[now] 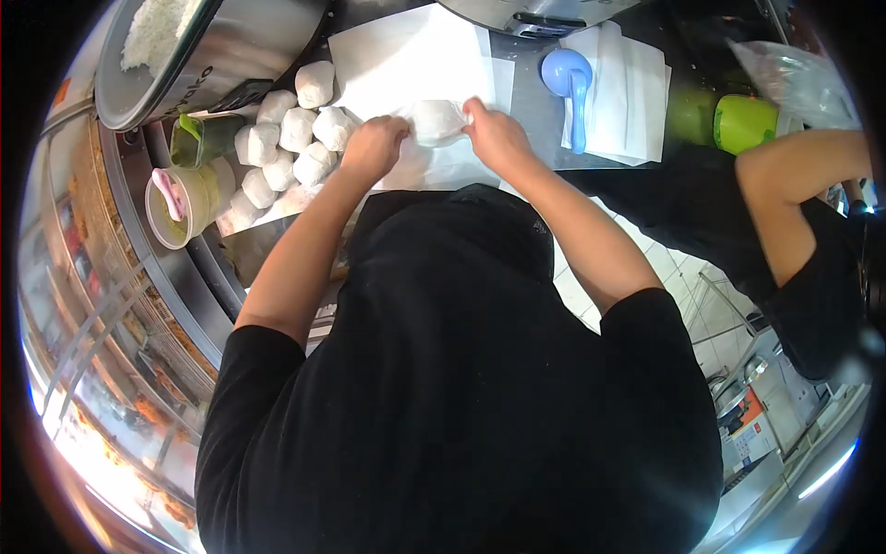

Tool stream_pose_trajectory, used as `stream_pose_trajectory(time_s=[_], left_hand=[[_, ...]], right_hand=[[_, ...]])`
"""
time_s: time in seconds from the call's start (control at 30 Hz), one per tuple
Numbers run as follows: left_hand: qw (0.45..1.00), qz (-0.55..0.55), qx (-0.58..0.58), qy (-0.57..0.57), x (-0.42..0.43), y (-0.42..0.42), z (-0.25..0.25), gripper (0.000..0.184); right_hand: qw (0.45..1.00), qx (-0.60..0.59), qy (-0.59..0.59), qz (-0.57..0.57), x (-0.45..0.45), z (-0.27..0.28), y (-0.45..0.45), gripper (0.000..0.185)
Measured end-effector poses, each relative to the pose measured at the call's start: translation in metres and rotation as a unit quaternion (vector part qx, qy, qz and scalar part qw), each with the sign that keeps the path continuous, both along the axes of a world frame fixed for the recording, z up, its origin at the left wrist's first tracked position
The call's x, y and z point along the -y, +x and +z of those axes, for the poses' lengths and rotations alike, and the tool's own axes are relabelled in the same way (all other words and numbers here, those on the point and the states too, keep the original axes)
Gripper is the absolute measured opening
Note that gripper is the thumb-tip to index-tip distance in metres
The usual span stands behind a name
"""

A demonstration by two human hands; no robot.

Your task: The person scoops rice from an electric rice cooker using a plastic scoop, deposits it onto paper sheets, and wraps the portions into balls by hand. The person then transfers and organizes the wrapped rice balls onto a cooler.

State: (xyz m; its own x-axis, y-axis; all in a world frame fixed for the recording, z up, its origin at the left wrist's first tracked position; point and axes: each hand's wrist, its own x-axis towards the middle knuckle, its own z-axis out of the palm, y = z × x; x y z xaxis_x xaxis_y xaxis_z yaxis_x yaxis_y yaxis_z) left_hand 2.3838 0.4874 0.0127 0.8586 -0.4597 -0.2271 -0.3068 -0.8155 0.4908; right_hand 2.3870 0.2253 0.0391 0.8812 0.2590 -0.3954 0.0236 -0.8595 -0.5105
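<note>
Between my two hands is a white paper-wrapped bundle (437, 121), roundish in the middle, its contents hidden. My left hand (377, 148) pinches the paper at the bundle's left end. At the right end my right hand (496, 137) grips the paper in closed fingers. Under and behind the bundle lie sheets of white paper (406, 51) on the dark counter. Several similar wrapped bundles (297, 129) sit grouped just left of my left hand. To the right of my right hand, a blue scoop (567, 78) rests on a stack of folded white paper (637, 102).
A metal pot of white rice (157, 35) stands at upper left, near a green-handled container (208, 138) and a tub with a pink spoon (189, 203). Another metal appliance (535, 14) is at the back. On the right are a green container (738, 125), a plastic bag (794, 78) and another person's arm (784, 185).
</note>
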Motion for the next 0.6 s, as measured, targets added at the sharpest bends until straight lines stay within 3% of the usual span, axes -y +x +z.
stream_pose_trajectory(time_s=[0.07, 0.1, 0.2, 0.27, 0.33, 0.4, 0.43, 0.53, 0.6], left_hand=[[0.981, 0.141, -0.102, 0.088, 0.02, 0.024, 0.014, 0.025], [0.981, 0.139, -0.099, 0.089, 0.026, 0.037, 0.021, 0.025], [0.965, 0.124, -0.136, 0.186, 0.033, 0.06, 0.034, 0.031], [0.979, 0.004, -0.014, 0.202, 0.033, 0.061, 0.035, 0.035], [0.983, -0.027, -0.006, 0.183, 0.031, 0.06, 0.03, 0.036], [0.988, 0.065, -0.107, 0.088, 0.028, 0.051, 0.021, 0.032], [0.991, 0.085, -0.09, 0.054, 0.027, 0.041, 0.023, 0.022], [0.992, 0.129, -0.007, 0.005, 0.029, 0.008, 0.013, 0.018], [0.99, 0.136, 0.024, -0.007, 0.028, -0.01, -0.001, 0.017]], right_hand=[[0.999, -0.007, -0.032, -0.009, -0.01, 0.006, 0.021, 0.019], [0.998, -0.012, -0.066, -0.019, -0.014, 0.006, 0.032, 0.018], [0.993, -0.029, -0.114, 0.029, -0.018, 0.003, 0.054, 0.02], [0.99, 0.031, -0.128, 0.041, -0.019, -0.004, 0.048, 0.021], [0.984, 0.091, -0.143, 0.058, -0.018, -0.009, 0.044, 0.022], [0.998, -0.002, -0.054, 0.026, -0.014, -0.012, 0.035, 0.027], [0.998, -0.005, -0.055, 0.027, -0.014, -0.016, 0.025, 0.027], [0.995, 0.064, 0.02, -0.068, -0.019, -0.024, -0.024, 0.038], [0.955, 0.084, 0.176, -0.224, -0.025, -0.021, -0.049, 0.04]])
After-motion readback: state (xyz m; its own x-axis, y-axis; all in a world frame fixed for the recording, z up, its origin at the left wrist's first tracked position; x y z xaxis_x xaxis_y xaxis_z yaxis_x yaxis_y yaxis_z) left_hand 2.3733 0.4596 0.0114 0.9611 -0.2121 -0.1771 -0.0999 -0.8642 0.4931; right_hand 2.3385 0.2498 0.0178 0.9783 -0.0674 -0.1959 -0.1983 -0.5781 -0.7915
